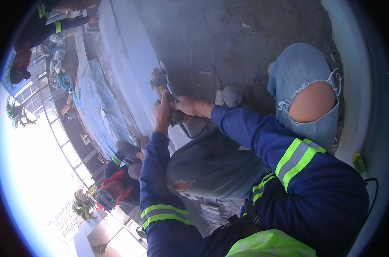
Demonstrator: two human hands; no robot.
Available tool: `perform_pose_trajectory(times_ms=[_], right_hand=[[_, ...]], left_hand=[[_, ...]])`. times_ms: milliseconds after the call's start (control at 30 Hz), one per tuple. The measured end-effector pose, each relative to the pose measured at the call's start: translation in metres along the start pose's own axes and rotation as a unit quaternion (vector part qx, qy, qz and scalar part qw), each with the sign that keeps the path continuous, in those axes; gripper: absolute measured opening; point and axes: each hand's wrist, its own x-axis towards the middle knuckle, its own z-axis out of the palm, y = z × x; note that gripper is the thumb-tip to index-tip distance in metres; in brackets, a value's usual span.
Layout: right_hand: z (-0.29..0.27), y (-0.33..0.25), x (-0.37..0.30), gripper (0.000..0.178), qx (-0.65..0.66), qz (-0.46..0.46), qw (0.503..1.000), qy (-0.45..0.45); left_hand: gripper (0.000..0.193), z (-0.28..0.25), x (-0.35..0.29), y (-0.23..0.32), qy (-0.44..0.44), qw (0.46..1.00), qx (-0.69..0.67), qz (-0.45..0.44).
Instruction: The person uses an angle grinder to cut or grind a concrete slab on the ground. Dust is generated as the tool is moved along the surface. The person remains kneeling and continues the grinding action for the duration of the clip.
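Both my hands grip a small handheld power tool [162, 85], grey with a yellow patch, pressed against the long pale concrete ledge [130, 55]. My left hand [162, 112] wraps the body from the left side. My right hand [190, 106] holds the rear of the tool, where a black cord [198, 133] leaves it. Dust hazes the air around the tool's head. My sleeves are dark blue with yellow-green reflective bands, and my knees in torn light jeans are bent close under my arms.
A rough grey concrete floor [228, 38] spreads beyond the ledge. Below the ledge, another person [121, 171] in dark clothing crouches; a third [36, 30] stands at the top left. A blue tarp [96, 107] lies below. A yellow-green object [358, 162] sits at the right.
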Motion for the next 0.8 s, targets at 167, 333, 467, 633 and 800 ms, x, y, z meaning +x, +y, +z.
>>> perform_pose_trajectory(times_ms=[167, 333, 467, 633, 800], right_hand=[[0.003, -0.003, -0.012, 0.078, 0.000, 0.008, 1.000, -0.011], [0.003, -0.001, -0.015, 0.079, 0.013, 0.001, 1.000, -0.010], [0.003, 0.004, -0.006, 0.078, 0.014, 0.000, 1.000, -0.002], [0.000, 0.003, 0.002, 0.077, -0.001, -0.002, 1.000, -0.004], [0.002, 0.000, -0.007, 0.073, 0.001, -0.002, 1.000, 0.007]], left_hand=[[0.087, 0.002, -0.019, 0.003, 0.018, 1.000, -0.005, 0.001], [0.090, 0.001, -0.024, 0.011, 0.002, 1.000, 0.003, -0.001], [0.092, -0.002, -0.014, 0.000, 0.001, 1.000, 0.011, 0.001], [0.091, -0.001, 0.001, -0.011, 0.017, 0.999, 0.026, 0.013], [0.090, 0.000, -0.006, -0.005, 0.003, 1.000, 0.004, 0.001]])
